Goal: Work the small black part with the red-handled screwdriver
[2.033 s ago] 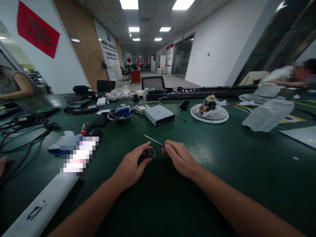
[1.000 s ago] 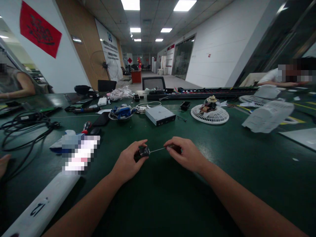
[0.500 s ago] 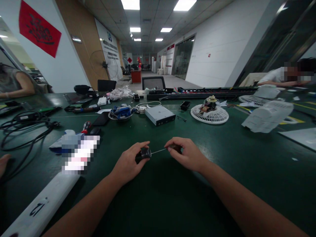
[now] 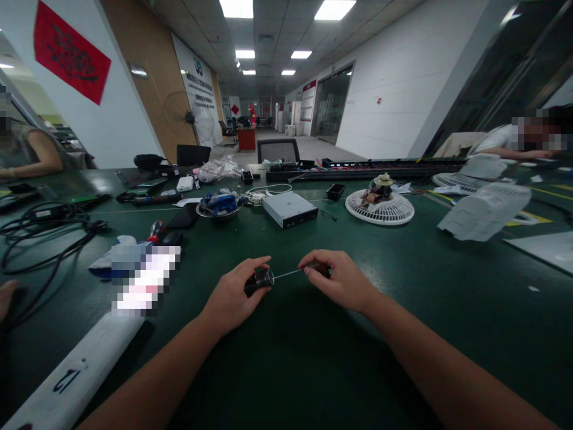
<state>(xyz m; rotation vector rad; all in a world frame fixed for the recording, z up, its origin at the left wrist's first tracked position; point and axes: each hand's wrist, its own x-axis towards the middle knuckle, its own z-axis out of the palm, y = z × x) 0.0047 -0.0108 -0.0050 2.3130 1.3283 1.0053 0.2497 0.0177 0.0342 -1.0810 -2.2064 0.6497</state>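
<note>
My left hand (image 4: 233, 295) is closed around a small black cylindrical part (image 4: 263, 278), its round end facing right. In my right hand (image 4: 340, 276) is a screwdriver (image 4: 289, 274), its dark handle mostly hidden by my fingers. The thin metal shaft points left, and its tip meets the rim of the black part; whether it is inside, I cannot tell. Both hands are just above the green table (image 4: 277, 370). Beyond them lies a grey optical disc drive (image 4: 290, 208).
A metal bowl (image 4: 219, 214) holds blue items. A white fan grille (image 4: 379, 209) with a motor and a white plastic housing (image 4: 486, 210) are on the right. At left are black cables (image 4: 54, 230), a red-handled screwdriver (image 4: 156, 230) and a long white bar (image 4: 76, 376). People sit at both sides.
</note>
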